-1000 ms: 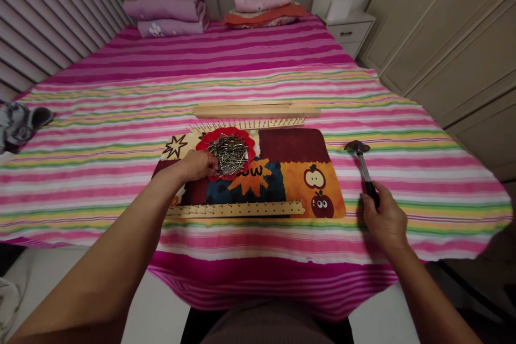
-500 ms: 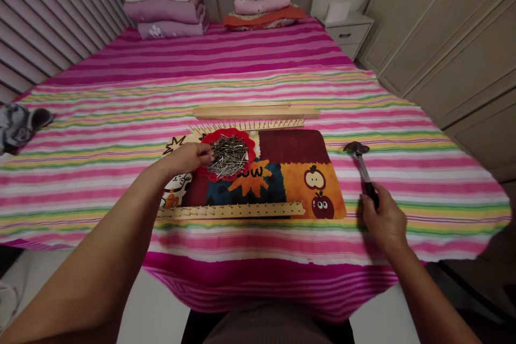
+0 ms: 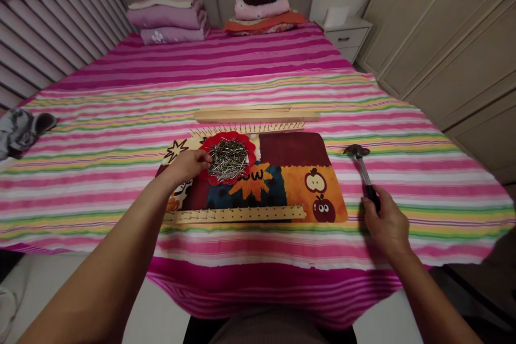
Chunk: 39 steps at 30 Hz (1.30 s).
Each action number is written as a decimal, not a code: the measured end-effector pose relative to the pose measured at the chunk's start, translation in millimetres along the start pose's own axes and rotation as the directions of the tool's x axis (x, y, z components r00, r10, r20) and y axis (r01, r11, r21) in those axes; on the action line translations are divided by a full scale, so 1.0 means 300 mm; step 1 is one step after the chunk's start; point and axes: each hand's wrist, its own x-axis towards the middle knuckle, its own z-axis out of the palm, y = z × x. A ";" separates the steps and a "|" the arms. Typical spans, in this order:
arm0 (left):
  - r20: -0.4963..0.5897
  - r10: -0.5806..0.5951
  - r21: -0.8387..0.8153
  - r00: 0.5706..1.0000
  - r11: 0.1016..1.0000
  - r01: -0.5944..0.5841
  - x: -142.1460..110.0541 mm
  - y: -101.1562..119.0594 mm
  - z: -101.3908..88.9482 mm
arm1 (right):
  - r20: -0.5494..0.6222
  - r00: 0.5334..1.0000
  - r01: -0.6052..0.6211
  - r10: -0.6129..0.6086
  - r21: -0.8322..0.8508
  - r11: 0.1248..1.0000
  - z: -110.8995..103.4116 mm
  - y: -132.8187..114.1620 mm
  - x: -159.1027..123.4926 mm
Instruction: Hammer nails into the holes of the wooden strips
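My left hand (image 3: 190,165) is at the left rim of a red scalloped dish (image 3: 253,156), its thumb and fingers pinched together. Whatever sits between the fingertips is too small to make out. Loose metal nails (image 3: 228,159) fill the dish in a heap. My right hand (image 3: 387,220) grips the black handle of a hammer (image 3: 366,176), whose head points away from me over the striped cloth. Nearest my body lies a pale wooden strip (image 3: 242,214) with nails standing along part of it and bare holes toward its right end.
A patterned mat (image 3: 300,148) lies under the dish and strip. Beyond it are a second nail-studded strip (image 3: 262,128) and several plain wooden strips (image 3: 258,116). Folded bedding (image 3: 169,19) is stacked at the back of the bed; grey cloth (image 3: 20,131) lies at far left.
My left hand has drawn back slightly leftward from the nails toward the dish's rim, still pinched. The view has tilted a little. My right hand still grips the hammer.
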 end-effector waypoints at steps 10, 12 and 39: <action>0.050 0.082 0.437 0.995 0.895 -0.096 -0.003 0.046 0.058 | -0.012 0.999 0.034 -0.034 -0.021 0.999 0.005 0.005 0.001; 0.069 0.088 0.466 0.994 0.878 -0.110 0.002 0.057 0.066 | 0.004 1.000 0.020 -0.020 -0.027 0.999 0.004 0.002 0.002; -0.273 -0.282 -0.806 0.920 0.589 -0.059 -0.550 0.022 0.217 | 0.021 1.000 0.007 -0.008 0.044 0.999 -0.015 -0.014 -0.009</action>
